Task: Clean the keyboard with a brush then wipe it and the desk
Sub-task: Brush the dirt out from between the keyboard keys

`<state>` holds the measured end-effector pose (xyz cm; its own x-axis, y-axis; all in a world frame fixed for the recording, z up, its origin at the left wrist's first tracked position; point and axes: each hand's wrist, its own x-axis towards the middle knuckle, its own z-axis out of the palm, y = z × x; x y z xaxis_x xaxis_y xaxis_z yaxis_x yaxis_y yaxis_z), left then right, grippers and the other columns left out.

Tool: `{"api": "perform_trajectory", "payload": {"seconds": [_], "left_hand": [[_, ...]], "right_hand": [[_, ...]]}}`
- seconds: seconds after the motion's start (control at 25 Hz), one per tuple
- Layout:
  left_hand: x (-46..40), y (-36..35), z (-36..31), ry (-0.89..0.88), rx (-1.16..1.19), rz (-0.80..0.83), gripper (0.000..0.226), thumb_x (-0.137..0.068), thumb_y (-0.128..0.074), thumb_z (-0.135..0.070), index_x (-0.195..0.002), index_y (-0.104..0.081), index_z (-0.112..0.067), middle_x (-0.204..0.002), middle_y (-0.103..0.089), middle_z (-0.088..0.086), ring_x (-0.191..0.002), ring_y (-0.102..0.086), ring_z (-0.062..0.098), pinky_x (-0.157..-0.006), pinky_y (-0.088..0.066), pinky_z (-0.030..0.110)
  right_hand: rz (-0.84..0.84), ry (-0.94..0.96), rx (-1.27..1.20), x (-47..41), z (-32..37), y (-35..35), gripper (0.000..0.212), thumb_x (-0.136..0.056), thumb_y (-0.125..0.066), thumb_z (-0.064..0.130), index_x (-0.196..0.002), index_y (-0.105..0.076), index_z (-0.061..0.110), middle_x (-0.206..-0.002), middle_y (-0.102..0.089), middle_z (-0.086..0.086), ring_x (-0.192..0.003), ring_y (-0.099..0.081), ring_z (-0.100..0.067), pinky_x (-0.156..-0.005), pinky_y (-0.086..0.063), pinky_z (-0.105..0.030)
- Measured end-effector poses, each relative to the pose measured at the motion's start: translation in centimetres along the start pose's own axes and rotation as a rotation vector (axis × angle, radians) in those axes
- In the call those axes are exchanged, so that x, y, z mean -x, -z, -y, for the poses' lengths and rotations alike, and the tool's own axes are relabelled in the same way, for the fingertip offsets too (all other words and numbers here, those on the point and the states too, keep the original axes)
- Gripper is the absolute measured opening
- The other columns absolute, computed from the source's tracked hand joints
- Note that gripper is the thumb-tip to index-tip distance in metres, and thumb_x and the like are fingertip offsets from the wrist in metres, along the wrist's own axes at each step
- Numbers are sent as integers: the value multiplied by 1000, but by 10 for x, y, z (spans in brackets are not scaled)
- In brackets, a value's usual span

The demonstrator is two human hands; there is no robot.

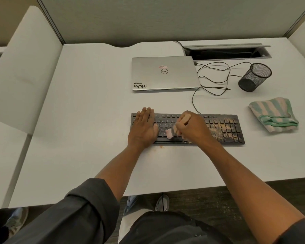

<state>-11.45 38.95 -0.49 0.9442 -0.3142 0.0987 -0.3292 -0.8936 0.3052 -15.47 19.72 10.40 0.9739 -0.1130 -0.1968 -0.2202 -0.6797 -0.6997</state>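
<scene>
A black keyboard point(224, 129) lies on the white desk point(95, 106), its right half dusted with brownish crumbs. My left hand point(143, 129) rests flat on the keyboard's left end, fingers together. My right hand point(192, 127) grips a small brush point(173, 130) with a wooden handle; its pale pink bristles touch the keys in the middle of the keyboard. A folded green-and-beige striped cloth point(274, 114) lies on the desk to the right of the keyboard. A small patch of crumbs point(161, 147) sits on the desk just in front of the keyboard.
A closed silver laptop point(165, 73) lies behind the keyboard, with black cables point(215, 76) looping to its right. A black mesh pen cup point(254, 77) lies tipped over at the back right. An open cable tray point(227, 51) sits at the desk's rear edge.
</scene>
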Motion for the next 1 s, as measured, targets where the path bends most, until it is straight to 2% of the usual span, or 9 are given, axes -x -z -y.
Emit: {"api": "perform_trajectory", "payload": {"seconds": [0.08, 0.16, 0.36, 0.52, 0.6, 0.72, 0.84, 0.92, 1.0], "left_hand": [[0, 0, 0, 5, 4, 6, 67, -99, -28, -35, -158, -27, -3, -163, -29, 17, -155, -17, 30, -128, -2, 39], [-1, 0, 0, 9, 4, 10, 67, -99, -28, -35, -158, -27, -3, -163, -29, 16, -155, -16, 30, -127, 0, 38], [-1, 0, 0, 9, 6, 8, 67, -99, -28, -35, -157, -27, -2, -163, -29, 17, -155, -17, 30, -128, -3, 40], [-1, 0, 0, 13, 4, 14, 67, -99, -26, -36, -158, -26, -3, -164, -29, 16, -155, -16, 30, -128, -1, 39], [-1, 0, 0, 14, 6, 15, 68, -99, -26, -36, -158, -26, -3, -164, -28, 16, -155, -16, 30, -128, 0, 38], [-1, -1, 0, 9, 2, 5, 68, -98, -27, -36, -157, -28, -3, -163, -30, 17, -154, -17, 30, -128, -3, 40], [-1, -2, 0, 9, -4, 1, 66, -99, -30, -34, -157, -29, -2, -162, -32, 17, -154, -19, 31, -128, -7, 42], [-1, -1, 0, 10, -7, 2, 66, -99, -30, -34, -156, -30, -2, -161, -33, 17, -154, -20, 31, -128, -7, 42], [-1, -1, 0, 11, -5, 5, 67, -98, -30, -35, -156, -29, -2, -161, -33, 17, -154, -20, 31, -128, -6, 41]], "right_hand": [[-137, -6, 153, -1, -8, 9, 5, -89, -61, 21, -84, -61, 21, -71, -64, 4, -67, -62, -16, -53, -41, -26], [-204, -7, 179, -2, -11, 15, 5, -89, -61, 22, -85, -61, 20, -72, -64, 3, -66, -60, -16, -53, -40, -27], [-44, 49, -76, 4, -13, 5, 10, -92, -56, 15, -85, -61, 18, -71, -71, -2, -59, -69, -19, -56, -58, -36], [-160, 102, 84, 4, -22, 10, 10, -92, -55, 15, -84, -60, 14, -66, -62, 3, -58, -59, -10, -52, -42, -26], [-205, 135, 57, 2, -22, 13, 10, -92, -55, 15, -83, -60, 13, -64, -61, 3, -56, -57, -5, -51, -42, -24], [-136, 146, -97, -1, -13, 10, 11, -94, -54, 21, -87, -63, 18, -71, -70, -1, -65, -68, -18, -58, -58, -40], [-49, 172, -143, -1, -12, 0, 16, -97, -49, 22, -91, -64, 16, -74, -72, -4, -65, -69, -24, -60, -59, -47], [-58, 220, -26, -3, -15, 1, 17, -98, -48, 24, -92, -62, 16, -74, -69, -4, -65, -66, -24, -59, -56, -44], [-68, 241, 61, -7, -18, 6, 17, -101, -48, 24, -95, -62, 15, -72, -64, 3, -63, -60, -12, -56, -47, -32]]}}
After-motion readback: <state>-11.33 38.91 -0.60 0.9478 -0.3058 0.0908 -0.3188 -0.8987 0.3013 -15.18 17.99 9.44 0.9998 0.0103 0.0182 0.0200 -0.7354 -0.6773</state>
